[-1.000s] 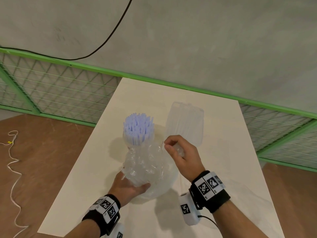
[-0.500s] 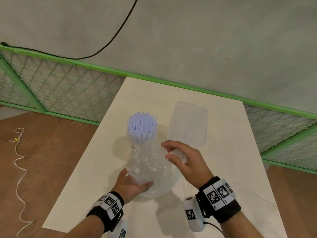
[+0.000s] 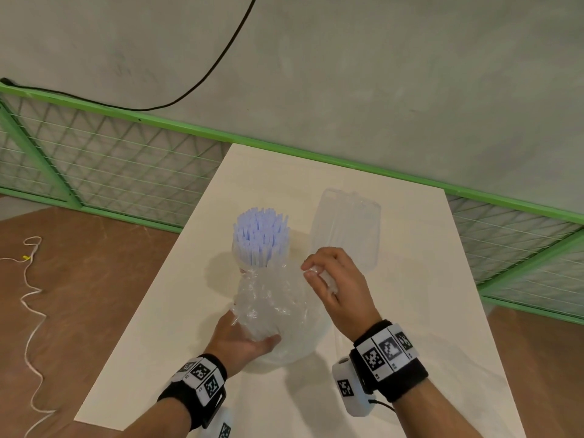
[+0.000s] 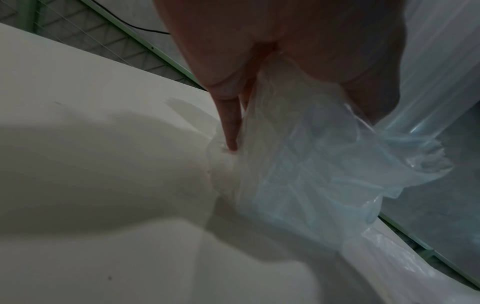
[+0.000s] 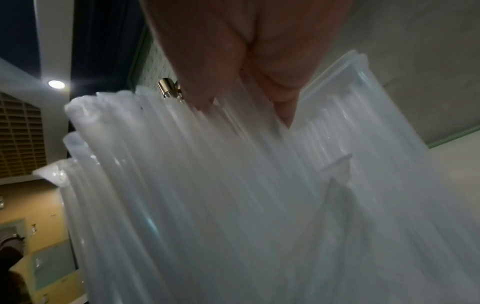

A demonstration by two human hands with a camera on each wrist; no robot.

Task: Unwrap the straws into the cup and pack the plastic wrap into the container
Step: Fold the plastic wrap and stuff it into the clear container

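Both hands work beside the straws (image 3: 261, 238): left hand (image 3: 240, 341) grips crumpled plastic wrap (image 3: 268, 298) below them; right hand (image 3: 338, 287) pinches its edge.

One cup (image 3: 249, 263), many straws (image 3: 260, 237) uncounted, one container (image 3: 346, 229), two hands.

Right hand (image 3: 336, 281) lifted slightly off plastic wrap (image 3: 270, 303), fingers curled tighter on scrap.

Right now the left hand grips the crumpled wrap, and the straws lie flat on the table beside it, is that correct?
Not quite: the straws stand upright in the cup, as the head view shows. The left hand does grip the crumpled wrap.
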